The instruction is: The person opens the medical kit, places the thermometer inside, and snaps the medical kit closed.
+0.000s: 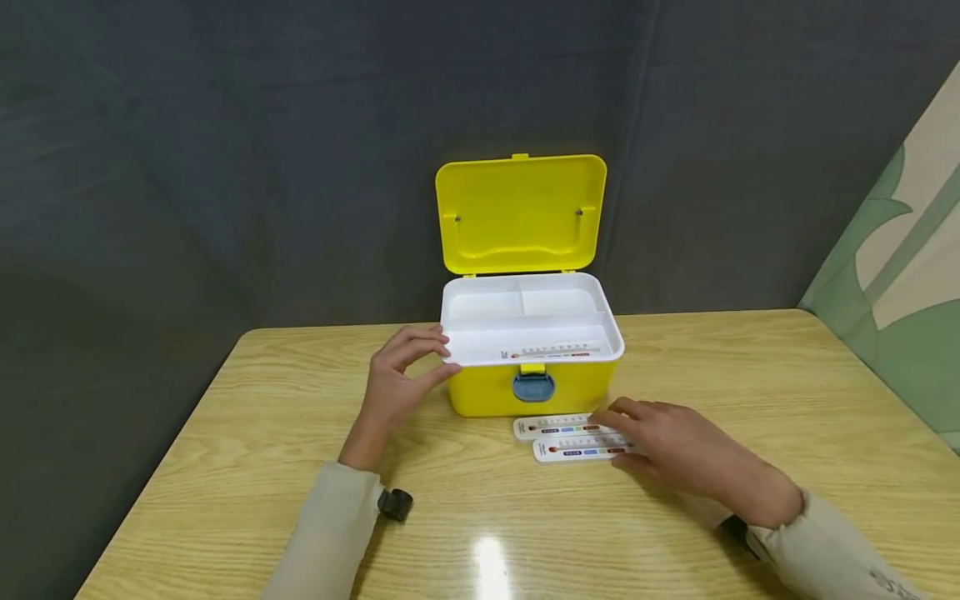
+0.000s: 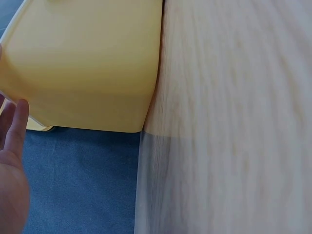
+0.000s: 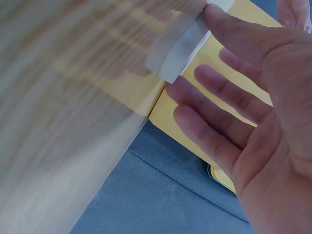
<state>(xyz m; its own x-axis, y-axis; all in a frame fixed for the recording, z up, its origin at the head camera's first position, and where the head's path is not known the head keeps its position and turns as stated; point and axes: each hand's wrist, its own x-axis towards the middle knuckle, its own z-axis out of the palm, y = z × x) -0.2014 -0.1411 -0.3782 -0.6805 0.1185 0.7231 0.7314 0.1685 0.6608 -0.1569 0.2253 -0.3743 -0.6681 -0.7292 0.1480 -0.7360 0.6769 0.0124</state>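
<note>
A yellow box [image 1: 487, 396] stands on the table with its lid [image 1: 521, 212] raised and a white divided tray [image 1: 483, 310] on top. One white thermometer [image 1: 551, 352] lies in the tray's front compartment. Two more, a far thermometer [image 1: 558, 425] and a near thermometer [image 1: 579, 448], lie side by side before the box. At the box's front left corner, my left hand [image 1: 401, 371] rests its fingertips and thumb on the rim. My right hand [image 1: 667, 442] reaches over the right ends of the loose thermometers, thumb low, fingers loosely bent. In the right wrist view, gaps show beside several fingertips.
A blue-grey latch [image 1: 534, 386] hangs on the box front. The wooden table [image 1: 247, 467] extends to both sides. Behind it hangs a dark curtain [image 1: 337, 167], and a green patterned cloth [image 1: 892, 275] stands at the right.
</note>
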